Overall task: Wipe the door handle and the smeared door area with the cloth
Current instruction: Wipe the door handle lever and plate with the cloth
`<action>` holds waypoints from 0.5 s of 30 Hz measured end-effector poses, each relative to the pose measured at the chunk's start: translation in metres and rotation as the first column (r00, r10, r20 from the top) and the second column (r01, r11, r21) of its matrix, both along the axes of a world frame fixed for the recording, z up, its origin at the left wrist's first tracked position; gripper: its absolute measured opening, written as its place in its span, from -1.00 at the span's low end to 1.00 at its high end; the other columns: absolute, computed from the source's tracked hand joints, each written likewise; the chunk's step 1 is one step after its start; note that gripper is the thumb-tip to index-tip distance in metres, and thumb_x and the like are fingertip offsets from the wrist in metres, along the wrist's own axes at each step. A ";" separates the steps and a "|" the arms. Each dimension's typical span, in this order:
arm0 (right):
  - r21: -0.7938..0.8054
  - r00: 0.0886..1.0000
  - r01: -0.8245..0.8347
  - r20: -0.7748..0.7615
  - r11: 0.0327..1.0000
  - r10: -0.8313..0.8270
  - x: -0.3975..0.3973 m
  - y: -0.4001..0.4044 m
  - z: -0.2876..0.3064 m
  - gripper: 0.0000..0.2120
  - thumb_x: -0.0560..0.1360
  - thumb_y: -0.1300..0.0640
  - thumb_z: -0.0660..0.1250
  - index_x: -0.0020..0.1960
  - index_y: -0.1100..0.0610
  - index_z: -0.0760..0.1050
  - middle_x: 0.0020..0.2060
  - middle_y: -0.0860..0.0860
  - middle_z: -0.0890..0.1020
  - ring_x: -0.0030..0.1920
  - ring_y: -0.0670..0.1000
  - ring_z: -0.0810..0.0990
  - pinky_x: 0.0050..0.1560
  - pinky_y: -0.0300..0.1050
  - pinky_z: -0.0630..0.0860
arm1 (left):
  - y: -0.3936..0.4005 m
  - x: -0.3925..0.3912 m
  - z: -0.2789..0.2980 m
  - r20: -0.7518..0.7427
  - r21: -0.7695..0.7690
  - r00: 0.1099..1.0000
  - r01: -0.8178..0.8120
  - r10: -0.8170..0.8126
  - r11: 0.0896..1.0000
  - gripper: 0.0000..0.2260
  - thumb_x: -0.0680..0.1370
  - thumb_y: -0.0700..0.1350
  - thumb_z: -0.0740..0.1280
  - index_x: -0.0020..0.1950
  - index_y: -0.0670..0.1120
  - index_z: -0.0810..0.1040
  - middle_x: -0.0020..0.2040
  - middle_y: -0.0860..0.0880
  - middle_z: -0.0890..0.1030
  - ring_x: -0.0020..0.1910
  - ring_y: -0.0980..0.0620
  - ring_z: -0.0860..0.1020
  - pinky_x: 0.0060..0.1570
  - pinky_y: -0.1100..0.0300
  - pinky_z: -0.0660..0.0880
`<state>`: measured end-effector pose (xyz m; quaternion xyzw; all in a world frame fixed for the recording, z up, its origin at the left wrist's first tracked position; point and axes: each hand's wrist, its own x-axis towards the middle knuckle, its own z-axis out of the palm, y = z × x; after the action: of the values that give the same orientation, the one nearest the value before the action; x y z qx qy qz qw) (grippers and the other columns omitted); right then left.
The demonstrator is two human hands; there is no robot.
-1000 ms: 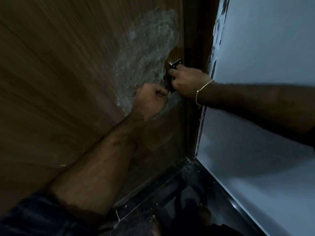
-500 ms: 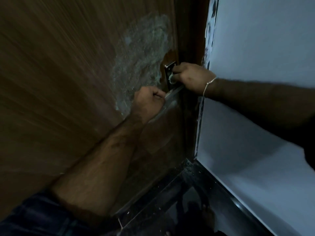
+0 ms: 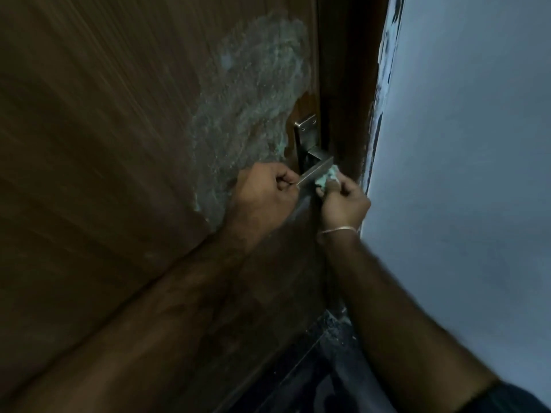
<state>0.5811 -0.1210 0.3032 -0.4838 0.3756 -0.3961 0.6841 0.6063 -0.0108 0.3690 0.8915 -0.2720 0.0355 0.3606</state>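
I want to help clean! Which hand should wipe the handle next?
The right hand: it holds the cloth against the lever handle. The left hand only grips the lever's end.

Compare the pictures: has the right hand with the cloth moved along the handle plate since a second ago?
Yes. The right hand dropped from the top of the handle plate to below the lever.

My right hand (image 3: 343, 201): now lower, off the handle plate (image 3: 307, 135), under the lever (image 3: 317, 171). Cloth (image 3: 326, 178): newly visible, pinched against the lever. Plate: now uncovered.
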 end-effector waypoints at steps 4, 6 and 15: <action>-0.227 0.997 -0.005 0.078 0.974 0.024 0.015 0.006 -0.014 -0.78 0.47 0.40 0.33 0.09 0.31 0.61 -0.05 0.05 0.64 -0.06 -0.08 0.58 -0.09 -0.53 0.47 | 0.000 -0.002 -0.004 0.078 -0.018 0.997 -0.005 0.007 1.000 -0.91 0.45 -0.15 0.46 -0.13 0.04 0.68 -0.36 0.19 0.60 -0.34 0.35 0.55 -0.40 0.55 0.40; -0.283 0.991 -0.019 0.119 0.959 0.055 0.020 0.002 -0.020 -0.84 0.44 0.43 0.33 -0.03 0.30 0.62 -0.12 0.13 0.64 -0.11 -0.04 0.58 -0.06 -0.32 0.53 | 0.001 -0.003 -0.005 0.099 -0.031 0.995 -0.014 0.017 0.999 -0.90 0.44 -0.14 0.46 -0.10 0.05 0.68 -0.33 0.21 0.60 -0.33 0.38 0.54 -0.36 0.56 0.39; -0.314 0.938 -0.060 0.306 0.947 0.161 0.037 -0.008 -0.038 -0.92 0.44 0.37 0.37 -0.11 0.26 0.61 -0.20 0.11 0.68 -0.16 -0.05 0.63 -0.08 -0.10 0.62 | 0.001 -0.015 -0.010 0.070 -0.130 0.997 -0.021 0.030 0.991 -0.88 0.48 -0.16 0.47 -0.07 0.06 0.67 -0.18 0.11 0.68 -0.15 0.16 0.65 -0.08 0.19 0.61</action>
<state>0.6179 -0.1291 0.2647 -0.5301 0.1641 -0.4838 0.6768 0.5909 -0.0094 0.3588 0.8678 -0.2706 0.0898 0.4070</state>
